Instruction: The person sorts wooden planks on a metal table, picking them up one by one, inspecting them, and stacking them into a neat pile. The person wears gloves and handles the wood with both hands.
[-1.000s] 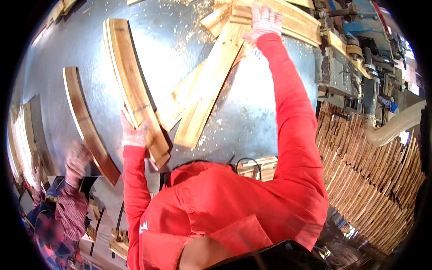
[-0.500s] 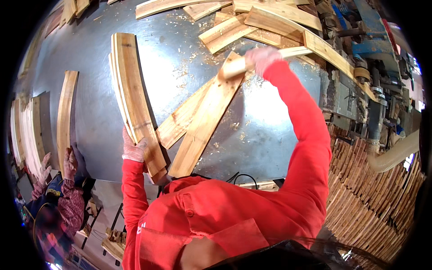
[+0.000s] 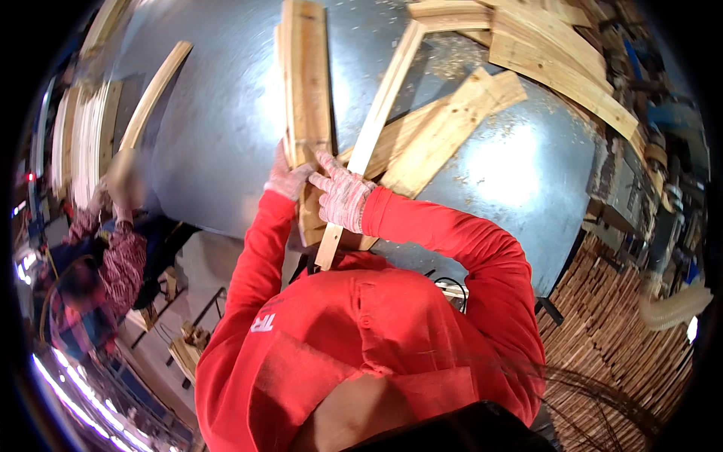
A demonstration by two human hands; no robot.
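My left hand [image 3: 285,175], in a pale knit glove, is closed on the near part of a stack of wooden boards [image 3: 307,83] that points away from me on the metal table. Close to its right, my gloved right hand [image 3: 343,197] is wrapped round a narrow-looking wooden board [image 3: 385,98], which slants from my body toward the far right. Some right fingers reach over to the stack beside my left hand. Two loose boards [image 3: 444,135] lie crossed on the table to the right, partly behind the held board.
More boards [image 3: 557,64] are heaped at the far right beside machinery [image 3: 621,188]. Wood shavings dot the metal table [image 3: 218,151]. Stacked wood strips [image 3: 602,331] stand at the lower right. At left, a co-worker's blurred hands [image 3: 124,181] handle a board [image 3: 154,94].
My right hand has come from the far right to beside my left hand, bringing a board with it. The view has shifted, and the co-worker's board now tilts to the right.
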